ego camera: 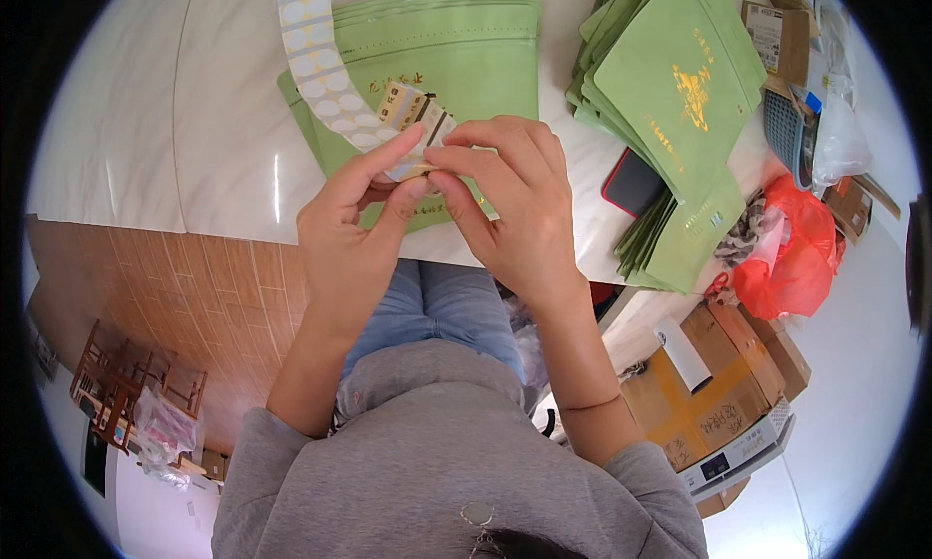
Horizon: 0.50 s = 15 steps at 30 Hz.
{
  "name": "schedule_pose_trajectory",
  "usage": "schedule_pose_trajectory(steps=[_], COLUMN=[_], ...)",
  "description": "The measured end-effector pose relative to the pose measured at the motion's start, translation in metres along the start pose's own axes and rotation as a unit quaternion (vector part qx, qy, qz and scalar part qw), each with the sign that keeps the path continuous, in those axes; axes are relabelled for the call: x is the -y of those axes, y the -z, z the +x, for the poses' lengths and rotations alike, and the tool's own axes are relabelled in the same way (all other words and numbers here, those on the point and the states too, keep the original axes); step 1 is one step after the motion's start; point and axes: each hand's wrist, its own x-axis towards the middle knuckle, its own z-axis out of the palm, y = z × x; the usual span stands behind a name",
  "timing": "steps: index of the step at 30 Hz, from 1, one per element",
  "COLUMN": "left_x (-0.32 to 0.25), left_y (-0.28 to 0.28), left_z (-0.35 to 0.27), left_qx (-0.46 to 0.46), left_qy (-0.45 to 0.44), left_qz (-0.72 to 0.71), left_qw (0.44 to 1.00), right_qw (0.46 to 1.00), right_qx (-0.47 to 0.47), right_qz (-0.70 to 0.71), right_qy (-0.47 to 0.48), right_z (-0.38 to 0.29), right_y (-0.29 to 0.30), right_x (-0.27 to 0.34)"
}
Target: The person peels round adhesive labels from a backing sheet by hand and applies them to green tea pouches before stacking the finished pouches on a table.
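Observation:
A paper strip of round stickers [318,64] in paired columns hangs in a curve over the green bags and runs into my hands. My left hand [357,213] holds its end from below and the left, thumb towards the right hand. A gold patterned section [403,106] with dark bands sticks up beyond the fingers. My right hand [520,188] pinches the near edge of the strip between thumb and forefinger, its fingertips beside the left thumb. Whatever lies between the fingertips is mostly hidden. Directly beneath is a stack of flat green bags [451,57] with gold print.
More green bags [670,86] are piled at the right, partly over a dark phone-like object [632,183] with a red edge. A red plastic bag [790,250], a blue-grey basket [785,129] and cardboard boxes [710,377] crowd the right side. The marble-patterned tabletop [226,108] extends left.

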Motion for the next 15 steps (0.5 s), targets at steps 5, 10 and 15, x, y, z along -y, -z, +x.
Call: schedule_pose_trajectory(steps=[5,10,15], left_x=[-0.003,-0.003,-0.005], left_y=[-0.001,-0.004,-0.004], left_z=[0.001,0.001,0.000], left_qx=[-0.004,-0.004,-0.009], left_qy=[-0.035,-0.035,-0.028], left_qz=[0.051,0.056,0.080], left_qw=[0.998,0.998,0.996], right_qw=[1.000,0.995,0.998], right_qx=[0.000,-0.034,-0.044], right_qz=[-0.028,-0.083,-0.049], right_qy=[0.013,0.037,-0.011], right_z=[0.001,-0.004,-0.006], right_y=[0.003,-0.002,-0.008], right_x=[0.004,0.009,0.008])
